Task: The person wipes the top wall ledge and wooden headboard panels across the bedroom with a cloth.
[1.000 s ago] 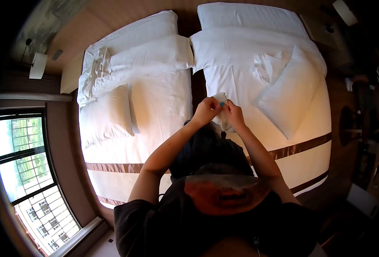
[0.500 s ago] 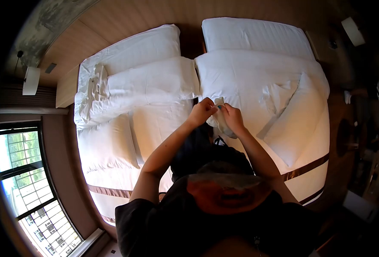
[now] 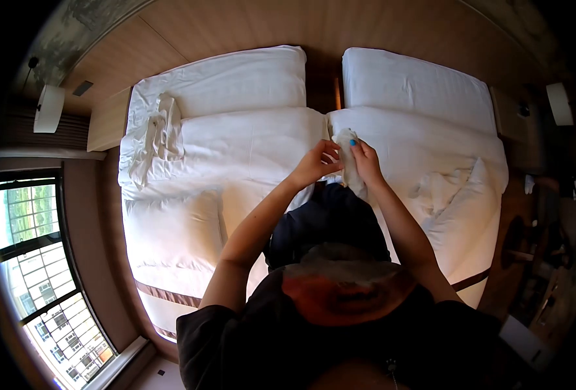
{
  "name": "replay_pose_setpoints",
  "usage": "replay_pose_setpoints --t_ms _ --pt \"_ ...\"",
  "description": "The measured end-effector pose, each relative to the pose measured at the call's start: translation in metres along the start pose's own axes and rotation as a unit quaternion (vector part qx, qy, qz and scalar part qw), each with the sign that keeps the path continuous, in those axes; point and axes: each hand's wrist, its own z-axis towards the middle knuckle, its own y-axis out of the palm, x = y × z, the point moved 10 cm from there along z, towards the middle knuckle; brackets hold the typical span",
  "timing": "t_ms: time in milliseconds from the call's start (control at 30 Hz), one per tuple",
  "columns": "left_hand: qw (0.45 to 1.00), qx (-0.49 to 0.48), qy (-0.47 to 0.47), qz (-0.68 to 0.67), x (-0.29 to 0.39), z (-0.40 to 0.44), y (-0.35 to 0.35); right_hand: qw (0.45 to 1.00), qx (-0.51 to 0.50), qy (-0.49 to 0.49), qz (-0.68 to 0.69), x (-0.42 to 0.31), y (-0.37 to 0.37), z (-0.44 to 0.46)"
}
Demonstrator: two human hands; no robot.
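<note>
A bunched strip of white cloth point(image 3: 349, 170) stands upright between my hands, in front of my dark trousers. My right hand point(image 3: 367, 164) is closed round its right side, the thumb with its blue nail pressed on the upper part. On the other side, my left hand point(image 3: 316, 164) has bent, parted fingers, with the tips at or just beside the cloth's left edge. Whether they touch it is hard to tell. Behind the hands lie two beds side by side: the left bed's white cover point(image 3: 249, 140) and the right bed's white cover point(image 3: 424, 143).
A white pillow point(image 3: 174, 227) lies on the left bed, with crumpled white cloth point(image 3: 167, 130) farther up. Another pillow point(image 3: 467, 201) rests on the right bed beside rumpled fabric point(image 3: 441, 185). A wooden headboard point(image 3: 236, 32) runs behind; a window point(image 3: 47, 279) is at left.
Fingers of my left hand have loosened from a pinch and parted. The cloth now stands more upright in my right hand. The whole view has shifted, with the beds appearing lower and farther right.
</note>
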Motion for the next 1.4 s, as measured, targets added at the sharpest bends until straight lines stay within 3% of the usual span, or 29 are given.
replay_pose_setpoints --t_ms 167,267,367,567,667,767,833,900,1000,1100,1200,1233,1333,1400 --pt "0.989 0.102 -0.104 -0.038 -0.027 0.008 -0.035 0.999 -0.034 -0.033 -0.021 -0.005 0.030 0.019" --pt "0.993 0.116 -0.030 -0.023 -0.033 0.018 -0.048 0.997 -0.026 -0.055 -0.049 -0.014 0.035 0.027" --pt "0.976 0.200 0.067 0.048 0.006 0.012 -0.063 0.995 -0.030 -0.036 -0.083 -0.005 0.033 0.039" --pt "0.980 0.180 0.049 0.074 0.010 0.036 -0.061 0.996 -0.018 -0.051 -0.070 -0.008 0.031 0.066" --pt "0.972 0.212 0.084 0.061 -0.001 0.064 -0.077 0.993 -0.025 -0.072 -0.091 -0.014 0.030 0.090" --pt "0.976 0.215 0.019 0.009 -0.006 0.097 -0.093 0.994 -0.040 -0.062 -0.083 -0.024 0.028 0.128" --pt "0.987 0.148 -0.013 0.056 0.007 0.122 -0.095 0.996 -0.070 -0.006 -0.062 -0.020 0.030 0.161" --pt "0.987 0.091 -0.022 0.128 0.015 0.155 -0.098 0.995 -0.056 -0.065 -0.049 -0.035 0.032 0.196" --pt "0.974 0.104 -0.013 0.200 0.037 0.207 -0.115 0.993 -0.042 -0.103 -0.038 -0.064 0.026 0.247" --pt "0.969 0.097 -0.082 0.212 0.060 0.257 -0.140 0.991 -0.032 -0.109 -0.063 -0.077 0.012 0.309" --pt "0.979 0.086 -0.028 0.185 0.091 0.328 -0.160 0.994 -0.023 -0.089 -0.059 -0.088 -0.018 0.374" --pt "0.980 0.059 -0.072 0.177 0.102 0.350 -0.155 0.995 -0.019 -0.081 -0.047 -0.097 -0.030 0.398" --pt "0.997 0.041 0.020 0.068 0.130 0.405 -0.153 0.999 -0.017 -0.042 -0.026 -0.092 -0.055 0.458" --pt "0.980 0.128 0.107 -0.112 0.153 0.430 -0.169 0.997 0.023 -0.057 0.044 -0.097 -0.076 0.491"
